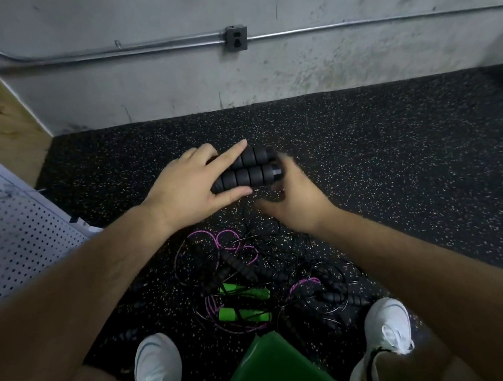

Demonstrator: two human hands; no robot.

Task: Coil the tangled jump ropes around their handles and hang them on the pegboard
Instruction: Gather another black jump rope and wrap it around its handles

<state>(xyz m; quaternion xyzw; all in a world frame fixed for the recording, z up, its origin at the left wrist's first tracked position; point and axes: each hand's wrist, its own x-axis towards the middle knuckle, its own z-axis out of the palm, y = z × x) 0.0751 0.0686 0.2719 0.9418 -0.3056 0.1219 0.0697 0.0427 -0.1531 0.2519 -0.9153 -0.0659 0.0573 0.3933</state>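
Note:
My left hand point(191, 184) grips two black ribbed foam handles point(249, 170) held side by side above the floor, index finger along the top, thumb underneath. My right hand point(292, 199) is blurred at the handles' right end, fingers curled near the thin black cord point(248, 218) that hangs from them. Below lies a tangle of jump ropes point(254, 281): black cords, purple cords point(229, 240), green handles point(242, 312) and more black handles. A white pegboard point(6, 224) leans at the left.
Black speckled rubber floor point(397, 158) runs to a grey concrete wall point(293, 69) with a conduit and outlet box point(236, 38). My white shoes point(157, 367) flank a green seat edge point(280, 372) at the bottom.

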